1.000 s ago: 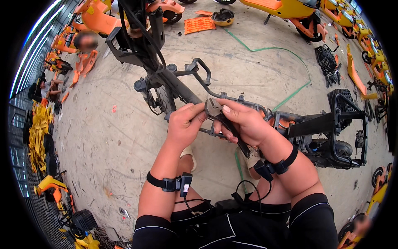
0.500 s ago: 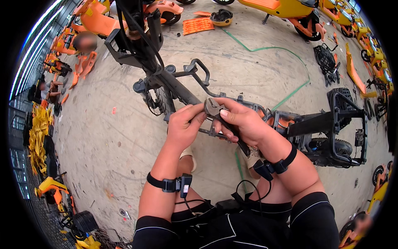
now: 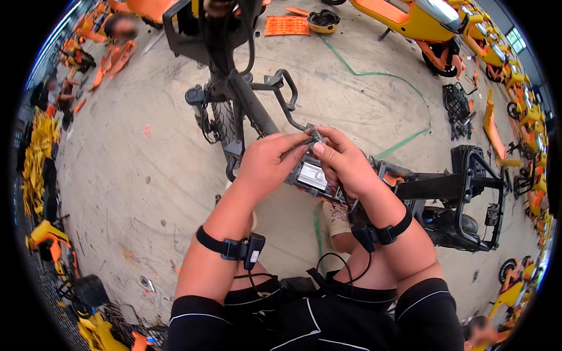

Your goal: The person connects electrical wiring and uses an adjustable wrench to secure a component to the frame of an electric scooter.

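Note:
An adjustable wrench [image 3: 315,134] is held up in front of me, its metal jaw end turned nearly edge-on and its dark handle running down under my right palm. My right hand [image 3: 350,168] is closed round it, thumb lying near the jaw. From the other side my left hand [image 3: 264,165] pinches at the jaw end with thumb and fingers; the exact contact is partly hidden. Both hands hover over a stripped black scooter frame [image 3: 256,110]. Just below my fingers, a silver box [image 3: 312,175] sits in the frame's floor section.
An orange grid panel [image 3: 287,26] and a yellow helmet [image 3: 323,21] lie ahead. Green strap [image 3: 404,83] winds across the concrete. Black plastic parts [image 3: 458,110] and an orange strip panel [image 3: 494,128] lie right. Scooters line that side; other people are at the far left.
My view has shifted, and the silver box now shows below my hands. The wrench has turned from its flat face to nearly edge-on. Both hands stay on it.

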`<state>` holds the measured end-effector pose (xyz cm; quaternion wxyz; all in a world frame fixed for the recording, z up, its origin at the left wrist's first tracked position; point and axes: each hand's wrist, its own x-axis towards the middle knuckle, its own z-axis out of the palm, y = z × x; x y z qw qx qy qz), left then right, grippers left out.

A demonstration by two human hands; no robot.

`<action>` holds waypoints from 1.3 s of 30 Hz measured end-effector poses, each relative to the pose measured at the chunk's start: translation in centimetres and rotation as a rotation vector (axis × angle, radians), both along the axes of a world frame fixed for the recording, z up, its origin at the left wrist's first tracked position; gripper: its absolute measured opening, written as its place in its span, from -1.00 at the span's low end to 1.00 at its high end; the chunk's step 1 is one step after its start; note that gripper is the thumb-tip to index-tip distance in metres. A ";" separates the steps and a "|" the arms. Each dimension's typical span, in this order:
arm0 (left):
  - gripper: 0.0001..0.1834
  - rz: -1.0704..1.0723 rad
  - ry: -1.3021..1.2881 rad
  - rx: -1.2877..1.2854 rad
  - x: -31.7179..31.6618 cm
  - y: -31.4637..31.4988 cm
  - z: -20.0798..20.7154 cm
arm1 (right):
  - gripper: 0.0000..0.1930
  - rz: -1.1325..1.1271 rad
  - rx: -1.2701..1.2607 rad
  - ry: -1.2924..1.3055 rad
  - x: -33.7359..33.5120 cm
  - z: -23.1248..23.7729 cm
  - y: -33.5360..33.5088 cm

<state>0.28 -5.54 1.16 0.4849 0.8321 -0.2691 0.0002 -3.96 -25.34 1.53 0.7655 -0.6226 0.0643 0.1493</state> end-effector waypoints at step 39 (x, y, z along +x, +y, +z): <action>-0.77 0.255 0.189 0.186 3.1 -0.1 -3.4 | -0.57 -0.294 -0.935 0.044 9.7 -19.9 -10.0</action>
